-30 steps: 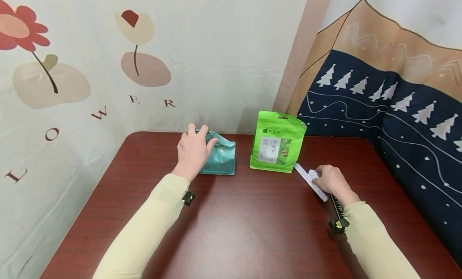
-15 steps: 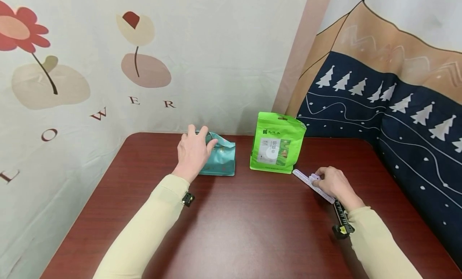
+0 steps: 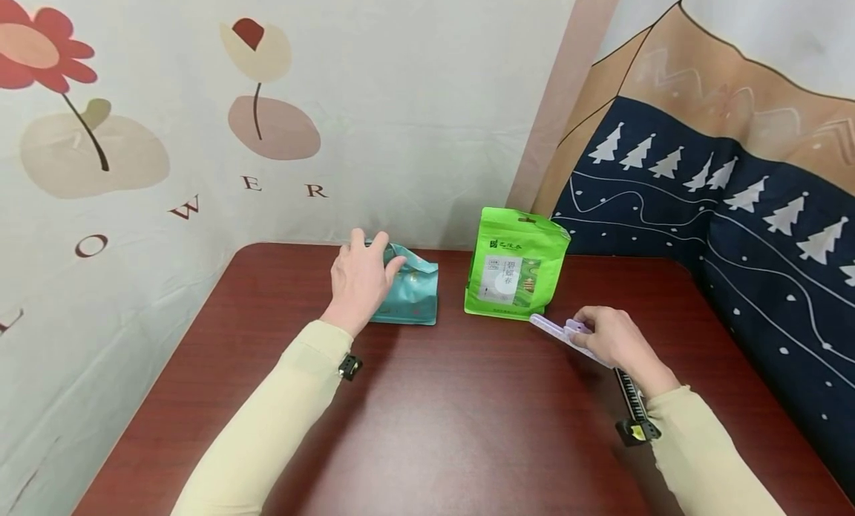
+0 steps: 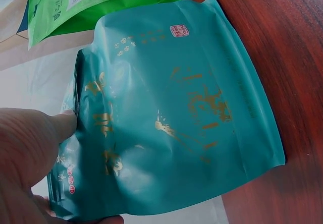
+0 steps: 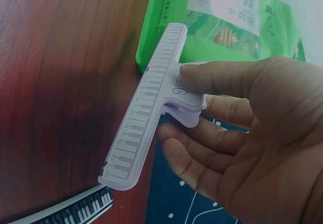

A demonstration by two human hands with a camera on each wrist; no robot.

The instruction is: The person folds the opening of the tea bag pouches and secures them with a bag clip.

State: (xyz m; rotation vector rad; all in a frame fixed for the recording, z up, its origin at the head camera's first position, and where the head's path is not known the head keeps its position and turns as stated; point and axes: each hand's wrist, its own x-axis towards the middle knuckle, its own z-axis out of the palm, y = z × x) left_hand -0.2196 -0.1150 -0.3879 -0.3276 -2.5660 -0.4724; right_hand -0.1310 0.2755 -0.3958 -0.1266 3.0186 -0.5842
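A teal foil pouch [image 3: 412, 293] with gold lettering stands at the back of the table. My left hand [image 3: 361, 282] holds its folded top from the left; in the left wrist view the thumb [image 4: 60, 125] lies against the fold, while most of the fingers are hidden behind it. On the right, my right hand [image 3: 616, 341] pinches a pale purple bag clip [image 5: 144, 108] printed with piano keys. The thumb presses one handle tab, with fingers at the other side. Its long bar points toward the foot of a bright green pouch [image 3: 514, 267].
A black clip with a piano-key pattern [image 5: 75, 209] lies on the table below the right hand. The dark red wooden table [image 3: 434, 412] backs onto a pale printed curtain [image 3: 401, 115]. A navy cloth with white trees [image 3: 668, 197] hangs along the right side.
My right hand has lifted the purple clip off the table and turned it, its far end shifting left toward the green pouch. The left hand stays on the teal pouch.
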